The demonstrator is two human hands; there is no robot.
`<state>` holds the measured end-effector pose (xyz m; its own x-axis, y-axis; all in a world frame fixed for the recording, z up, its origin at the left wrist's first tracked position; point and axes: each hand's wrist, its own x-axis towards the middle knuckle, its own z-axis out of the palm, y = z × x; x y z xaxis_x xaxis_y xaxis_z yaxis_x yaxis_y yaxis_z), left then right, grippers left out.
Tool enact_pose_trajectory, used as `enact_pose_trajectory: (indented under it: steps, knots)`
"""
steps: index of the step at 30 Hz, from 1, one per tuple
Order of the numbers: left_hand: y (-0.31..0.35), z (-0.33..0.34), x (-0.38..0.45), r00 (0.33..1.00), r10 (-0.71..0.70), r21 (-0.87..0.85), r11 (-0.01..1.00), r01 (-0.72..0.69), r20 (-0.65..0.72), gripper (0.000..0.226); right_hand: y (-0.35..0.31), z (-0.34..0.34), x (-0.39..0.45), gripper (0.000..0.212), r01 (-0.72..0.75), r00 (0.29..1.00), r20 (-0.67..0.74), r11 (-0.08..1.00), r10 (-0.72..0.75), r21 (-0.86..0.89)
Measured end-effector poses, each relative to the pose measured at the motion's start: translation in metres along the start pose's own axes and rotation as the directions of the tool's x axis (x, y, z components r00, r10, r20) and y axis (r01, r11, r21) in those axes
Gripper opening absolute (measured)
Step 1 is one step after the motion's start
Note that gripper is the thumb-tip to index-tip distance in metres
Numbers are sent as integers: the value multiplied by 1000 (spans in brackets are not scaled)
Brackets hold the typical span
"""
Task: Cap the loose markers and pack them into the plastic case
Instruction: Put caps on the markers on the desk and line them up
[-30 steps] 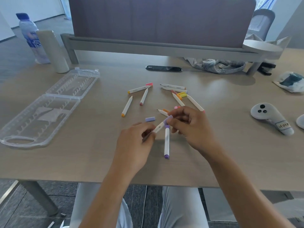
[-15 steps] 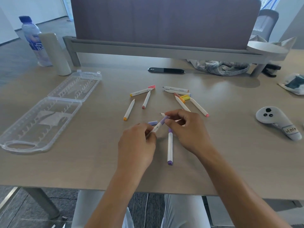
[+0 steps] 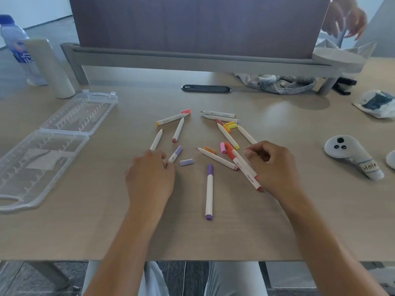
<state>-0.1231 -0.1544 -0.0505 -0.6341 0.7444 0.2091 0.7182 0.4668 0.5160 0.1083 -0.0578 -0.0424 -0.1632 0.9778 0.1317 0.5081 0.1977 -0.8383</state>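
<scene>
My left hand (image 3: 149,176) grips a white marker with a lilac cap (image 3: 176,153) by its lower end, just above the table. To the right, my right hand (image 3: 273,165) hovers over red-capped markers (image 3: 243,165); its fingers are curled and I see nothing in them. A capped purple marker (image 3: 209,191) lies between my hands. A loose lilac cap (image 3: 186,162) sits beside the left hand. Several uncapped markers and loose pink (image 3: 223,147), orange (image 3: 210,149) and yellow (image 3: 232,124) caps are scattered behind. The clear plastic case (image 3: 19,189) lies open at the left, with no markers in it.
At the back left stand a water bottle (image 3: 15,45) and a white cylinder (image 3: 51,69). A white controller (image 3: 352,157) lies at the right, a cloth (image 3: 277,83) and a black grommet (image 3: 206,89) under the divider panel. Another person's hand (image 3: 346,22) shows at top right.
My right hand let go of the lilac-capped marker and moved right over the red markers. My left hand carried that marker a little to the left.
</scene>
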Motion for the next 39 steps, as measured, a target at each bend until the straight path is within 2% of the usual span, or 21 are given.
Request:
enact_pose_trajectory:
  steps: [4, 7, 12, 14, 17, 19, 22, 24, 30, 39]
  knots:
    - [10, 4, -3, 994, 61, -83, 994, -68, -89, 21, 5, -2, 2, 14, -28, 1000, -1, 999, 28, -17]
    - [22, 6, -5, 989, 98, -168, 979, -116, -112, 20, 10, -7, 6, 10, -48, 998, 30, 993, 52, -104]
    - [43, 11, -17, 990, 142, -274, 952, -140, -11, 13, 18, -10, 7, 7, -40, 996, 74, 972, 59, -231]
    - [49, 15, -25, 986, 152, -243, 961, -133, 64, 13, 20, -7, 5, 9, -31, 995, 88, 971, 53, -237]
    - [57, 21, -32, 971, 196, -71, 980, -188, 138, 13, 22, -2, 0, 7, 10, 995, 94, 969, 13, -248]
    - [59, 23, -32, 966, 202, 20, 978, -208, 165, 12, 22, 0, -2, 4, 39, 994, 108, 958, -9, -283]
    - [57, 23, -29, 968, 205, 70, 974, -217, 148, 13, 19, 4, -3, 5, 54, 990, 144, 949, -9, -310]
    - [53, 24, -26, 970, 193, 67, 977, -205, 150, 14, 18, 4, -3, 6, 61, 986, 164, 949, -9, -310]
    - [50, 22, -19, 983, 146, -94, 986, -136, 112, 13, 14, 0, 5, 6, 35, 985, 171, 956, 16, -290]
    - [83, 25, 23, 967, 234, -84, 970, -226, 99, 21, 0, -7, 39, 13, 73, 990, 142, 931, -23, -358]
